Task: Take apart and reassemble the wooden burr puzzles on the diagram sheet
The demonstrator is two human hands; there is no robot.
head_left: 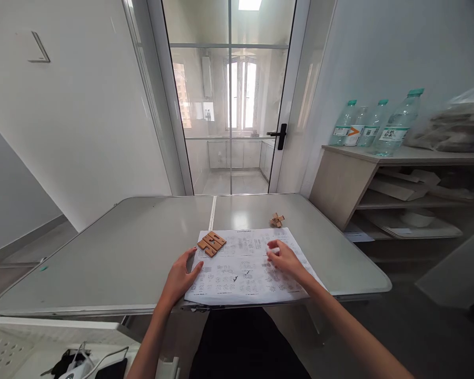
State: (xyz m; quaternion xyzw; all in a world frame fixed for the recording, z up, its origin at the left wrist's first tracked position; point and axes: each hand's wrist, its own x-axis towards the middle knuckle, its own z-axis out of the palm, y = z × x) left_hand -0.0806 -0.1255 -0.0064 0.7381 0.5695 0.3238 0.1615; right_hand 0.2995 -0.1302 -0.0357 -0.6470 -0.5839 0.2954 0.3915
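A large white sheet [221,287] printed with rows of small diagrams lies along the table's near edge. On its upper left corner rest several flat, notched wooden puzzle pieces [211,243], laid side by side. My left hand [180,273] is at the sheet's left edge, just below these pieces, thumb and fingers apart and holding nothing. Over the right part of the sheet is my right hand [285,258], its fingers loosely bent with a gap to the thumb; nothing shows between them. Beyond the sheet's top edge sits a small star-shaped wooden puzzle [277,220], apart from both hands.
The grey folding table [142,252] has a centre seam. To the right, a wooden shelf unit [343,179] carries plastic bottles [397,126] and a bag [454,126]. A glass door [253,95] stands behind the table. Cables [87,363] lie in a white tray at lower left.
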